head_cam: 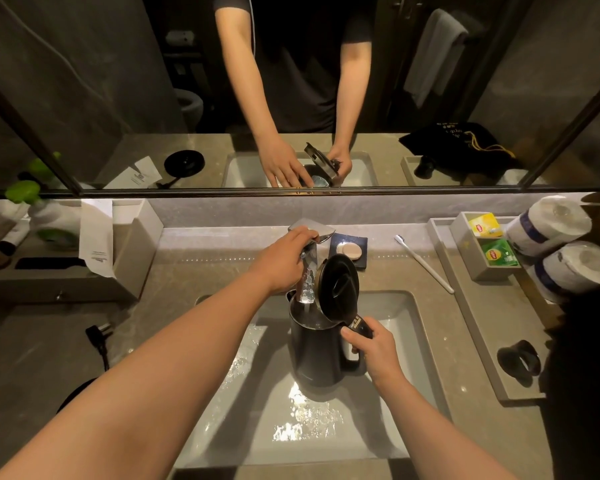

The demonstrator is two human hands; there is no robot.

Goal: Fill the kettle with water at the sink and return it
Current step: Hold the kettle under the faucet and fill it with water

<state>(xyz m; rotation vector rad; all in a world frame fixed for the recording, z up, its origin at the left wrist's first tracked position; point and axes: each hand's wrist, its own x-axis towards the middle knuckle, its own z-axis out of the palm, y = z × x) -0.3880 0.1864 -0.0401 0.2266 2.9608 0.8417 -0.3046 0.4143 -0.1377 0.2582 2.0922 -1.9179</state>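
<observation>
A black kettle stands upright in the white sink, its round lid hinged open toward the right. My right hand grips the kettle's handle on the right side. My left hand rests on top of the chrome faucet lever behind the kettle. A stream of water falls from the spout straight into the kettle's open mouth. The sink floor around the kettle is wet and glinting.
A soap dish and a white toothbrush lie behind the sink. A grey tray on the right holds tea bags, toilet rolls and a black ring-shaped object. A power plug and the kettle base lie at the left.
</observation>
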